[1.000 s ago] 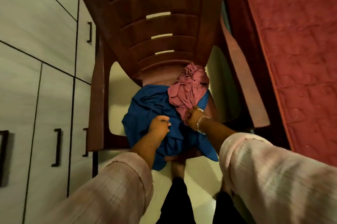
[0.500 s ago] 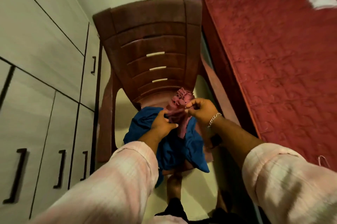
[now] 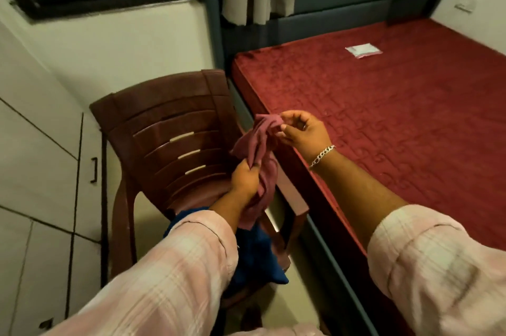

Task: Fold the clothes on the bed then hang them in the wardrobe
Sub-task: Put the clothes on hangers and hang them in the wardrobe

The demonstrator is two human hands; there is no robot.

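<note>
The pink garment (image 3: pixel 257 160) has come up off the chair (image 3: pixel 164 127) since half a second ago, and the view has lifted with it, so that the window and the far end of the bed (image 3: pixel 397 122) now show. The garment hangs bunched in the air between the chair and the bed's edge, its long axis running near upright, top end tipped toward the bed. The right hand (image 3: pixel 301 133) pinches that upper end between thumb and fingertips; the left hand (image 3: pixel 245 181) is clenched round the middle of the bundle, lower and nearer the chair. The bed lies to the right of both hands, the right hand already over its edge, so it is the likelier one to lead the cloth across for spreading. A blue garment (image 3: pixel 257 256) is left on the chair seat, draping over its front edge, partly hidden by the left sleeve. A wardrobe (image 3: pixel 41 171) with closed doors stands at left; nothing hangs there yet.
</note>
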